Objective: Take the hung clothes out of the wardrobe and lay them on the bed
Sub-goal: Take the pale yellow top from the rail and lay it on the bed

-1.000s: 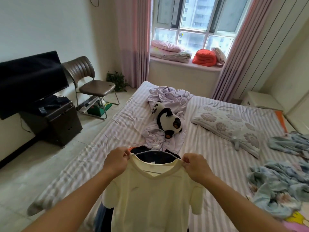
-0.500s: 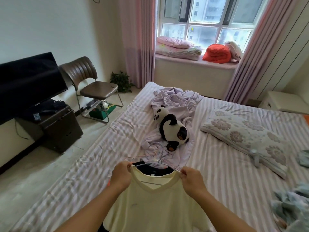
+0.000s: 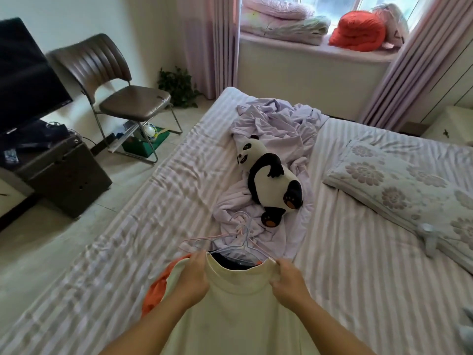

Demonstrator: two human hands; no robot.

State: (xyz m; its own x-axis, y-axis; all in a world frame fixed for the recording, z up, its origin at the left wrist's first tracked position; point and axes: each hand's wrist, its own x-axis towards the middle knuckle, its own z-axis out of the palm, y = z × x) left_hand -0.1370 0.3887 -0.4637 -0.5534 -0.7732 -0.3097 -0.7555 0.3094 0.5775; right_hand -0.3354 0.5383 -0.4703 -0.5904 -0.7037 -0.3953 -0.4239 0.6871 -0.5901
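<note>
We stand at the foot-side edge of the bed, its striped lilac sheet rumpled, and take the plush panda lying mid-bed as our landmark. Step in hand, as we judge it: lowering a bundle of hung clothes onto the sheet just on our side of the panda. To do it well we would keep the shoulders level, let the hems land first, then ease the collar end down short of the panda and the crumpled lilac cloth beneath it, so nothing bunches on top of them; the hanger hooks point toward the panda and could snag that cloth, so we would set them down flat. The cream T-shirt is the top garment, soft, a little creased, ribbed round neck, hanging below the panda in view. Under it an orange garment shows at the left, and a dark one inside the neck opening. Left hand is closed, gripping the shirt's left shoulder; right hand likewise pinches the right shoulder. Thin wire hangers, pale pink and bluish, fan out between collar and panda's foot.
</note>
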